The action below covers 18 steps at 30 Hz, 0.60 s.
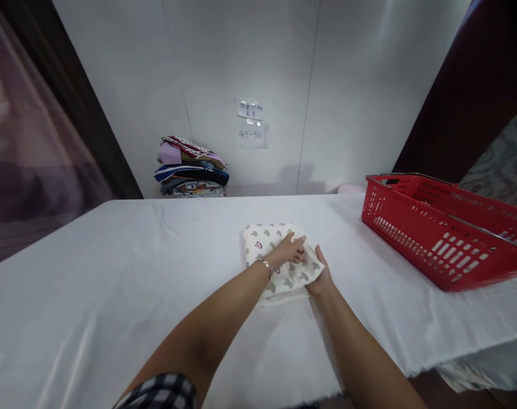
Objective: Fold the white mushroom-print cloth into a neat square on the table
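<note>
A folded cream cloth with grey prints (267,244) lies on the white-covered table (113,284), near its middle. My left hand (289,250) rests flat on top of the cloth, fingers pointing right, a bracelet on the wrist. My right hand (321,278) grips the cloth's right front edge, thumb on top and fingers tucked under the fabric. Both forearms reach in from the bottom of the view.
A red plastic basket (437,238) stands on the table's right side. A stack of folded colourful clothes (192,167) sits against the white wall at the back left. Paper notes (250,122) hang on the wall. The table's front edge runs near me.
</note>
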Each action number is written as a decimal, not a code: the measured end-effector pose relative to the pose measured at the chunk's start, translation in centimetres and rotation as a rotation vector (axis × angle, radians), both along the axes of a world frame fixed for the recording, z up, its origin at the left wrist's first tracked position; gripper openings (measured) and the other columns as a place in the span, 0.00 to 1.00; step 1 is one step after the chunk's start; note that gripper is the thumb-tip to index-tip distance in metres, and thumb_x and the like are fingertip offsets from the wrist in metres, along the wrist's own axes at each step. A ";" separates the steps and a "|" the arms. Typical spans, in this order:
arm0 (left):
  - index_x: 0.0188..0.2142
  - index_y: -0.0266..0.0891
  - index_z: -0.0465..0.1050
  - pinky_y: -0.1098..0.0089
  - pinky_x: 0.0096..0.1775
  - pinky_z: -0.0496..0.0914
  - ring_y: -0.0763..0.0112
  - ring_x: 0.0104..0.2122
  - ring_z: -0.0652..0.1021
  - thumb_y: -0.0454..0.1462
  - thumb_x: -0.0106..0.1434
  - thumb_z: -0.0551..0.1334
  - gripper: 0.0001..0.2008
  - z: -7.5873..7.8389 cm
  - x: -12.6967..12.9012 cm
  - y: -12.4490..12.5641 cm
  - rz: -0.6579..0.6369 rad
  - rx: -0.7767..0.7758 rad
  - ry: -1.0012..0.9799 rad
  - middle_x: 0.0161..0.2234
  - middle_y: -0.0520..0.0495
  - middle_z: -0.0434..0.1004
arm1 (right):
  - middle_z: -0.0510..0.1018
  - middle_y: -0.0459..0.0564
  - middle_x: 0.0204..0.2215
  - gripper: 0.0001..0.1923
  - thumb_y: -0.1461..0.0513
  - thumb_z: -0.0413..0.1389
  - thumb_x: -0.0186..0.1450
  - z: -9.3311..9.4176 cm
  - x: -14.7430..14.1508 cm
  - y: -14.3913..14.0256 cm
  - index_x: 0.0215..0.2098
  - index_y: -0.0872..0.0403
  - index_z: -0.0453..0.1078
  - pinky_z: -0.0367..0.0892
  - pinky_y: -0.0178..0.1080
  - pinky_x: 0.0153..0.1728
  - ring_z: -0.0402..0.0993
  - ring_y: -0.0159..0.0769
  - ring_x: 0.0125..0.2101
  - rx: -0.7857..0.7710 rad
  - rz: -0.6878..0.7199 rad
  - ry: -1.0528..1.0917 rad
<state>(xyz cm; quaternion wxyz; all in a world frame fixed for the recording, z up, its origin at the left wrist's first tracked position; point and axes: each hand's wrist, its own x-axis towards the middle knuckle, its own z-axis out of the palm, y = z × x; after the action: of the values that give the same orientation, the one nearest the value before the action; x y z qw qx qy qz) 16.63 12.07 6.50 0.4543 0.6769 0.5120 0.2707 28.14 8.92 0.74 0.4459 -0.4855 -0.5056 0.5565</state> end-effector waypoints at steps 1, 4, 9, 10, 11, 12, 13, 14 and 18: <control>0.63 0.26 0.48 0.71 0.34 0.71 0.66 0.34 0.79 0.50 0.64 0.49 0.36 0.2 -1.1 -0.3 -0.010 0.001 -0.011 0.41 0.35 0.77 | 0.73 0.60 0.49 0.50 0.38 0.17 0.60 0.3 0.1 0.0 0.61 0.58 0.56 0.64 0.48 0.47 0.72 0.48 0.46 -0.005 0.020 -0.022; 0.57 0.38 0.62 0.67 0.46 0.69 0.62 0.46 0.75 0.50 0.62 0.54 0.28 0.4 -5.2 -1.4 0.027 0.097 -0.005 0.48 0.40 0.73 | 0.75 0.62 0.47 0.50 0.39 0.18 0.60 0.9 0.7 0.1 0.59 0.61 0.59 0.66 0.47 0.45 0.73 0.47 0.45 -0.048 0.072 -0.072; 0.54 0.41 0.66 0.61 0.61 0.53 0.62 0.60 0.61 0.47 0.63 0.54 0.22 -2.6 -10.4 -2.9 0.304 0.433 0.261 0.59 0.45 0.62 | 0.78 0.60 0.43 0.32 0.46 0.39 0.66 1.0 2.1 0.8 0.52 0.61 0.65 0.70 0.43 0.42 0.75 0.44 0.43 -0.191 0.038 0.160; 0.55 0.40 0.65 0.61 0.61 0.51 0.62 0.61 0.58 0.47 0.63 0.54 0.23 -3.4 -10.8 -3.0 0.342 0.406 0.269 0.61 0.44 0.59 | 0.78 0.59 0.41 0.27 0.49 0.44 0.65 1.0 2.3 0.9 0.50 0.61 0.67 0.71 0.42 0.41 0.76 0.43 0.41 -0.221 0.025 0.202; 0.56 0.40 0.63 0.61 0.62 0.50 0.62 0.62 0.56 0.47 0.63 0.54 0.24 -4.1 -10.9 -3.1 0.367 0.354 0.255 0.62 0.44 0.56 | 0.79 0.59 0.39 0.24 0.51 0.48 0.64 1.0 2.5 1.0 0.48 0.61 0.68 0.71 0.42 0.40 0.77 0.42 0.40 -0.242 0.020 0.230; 0.57 0.41 0.61 0.62 0.62 0.49 0.63 0.63 0.54 0.48 0.63 0.53 0.26 -4.6 -10.8 -3.2 0.383 0.293 0.227 0.63 0.44 0.53 | 0.80 0.58 0.38 0.21 0.53 0.52 0.62 1.1 2.7 1.0 0.46 0.60 0.69 0.72 0.41 0.39 0.77 0.42 0.37 -0.250 0.018 0.242; 0.59 0.41 0.58 0.62 0.62 0.49 0.64 0.64 0.52 0.48 0.63 0.53 0.27 -5.0 -10.6 -3.3 0.391 0.235 0.195 0.65 0.44 0.49 | 0.80 0.56 0.36 0.20 0.55 0.55 0.60 1.1 2.8 1.0 0.46 0.59 0.69 0.72 0.40 0.37 0.78 0.41 0.35 -0.249 0.017 0.235; 0.60 0.42 0.56 0.63 0.62 0.48 0.64 0.64 0.50 0.49 0.64 0.52 0.28 -5.3 -10.2 -3.4 0.394 0.187 0.165 0.66 0.45 0.45 | 0.80 0.55 0.35 0.20 0.57 0.58 0.57 1.2 3.0 0.9 0.45 0.59 0.69 0.73 0.39 0.34 0.78 0.40 0.33 -0.243 0.014 0.209; 0.61 0.45 0.54 0.64 0.62 0.49 0.63 0.65 0.45 0.53 0.63 0.51 0.30 -4.7 -8.6 -3.6 0.391 0.132 0.093 0.67 0.48 0.36 | 0.80 0.50 0.26 0.21 0.64 0.61 0.50 1.4 3.6 0.6 0.43 0.59 0.71 0.70 0.35 0.24 0.76 0.37 0.24 -0.184 -0.068 0.064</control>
<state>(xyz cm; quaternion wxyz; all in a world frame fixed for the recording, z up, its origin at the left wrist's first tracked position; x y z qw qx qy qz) 8.06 8.47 1.78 0.3235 0.6049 0.6351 0.3550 31.76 9.57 2.17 0.4338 -0.5232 -0.4210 0.6007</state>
